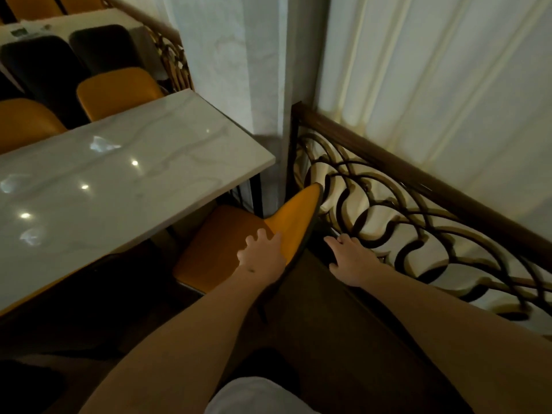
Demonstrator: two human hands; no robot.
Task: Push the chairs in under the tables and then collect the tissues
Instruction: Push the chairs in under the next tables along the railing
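An orange chair with a dark back shell stands at the near right corner of the white marble table, its seat partly under the tabletop. My left hand lies over the top edge of the chair's backrest, fingers spread down its orange front. My right hand hovers open just right of the backrest, beside the railing; I cannot tell whether it touches the chair. On a far table at the top left lie green and white packets, too small to identify.
A curled metal railing with a wooden handrail runs along the right, pale curtains behind it. A marble pillar stands past the table's corner. Two orange chairs and black chairs sit beyond the table.
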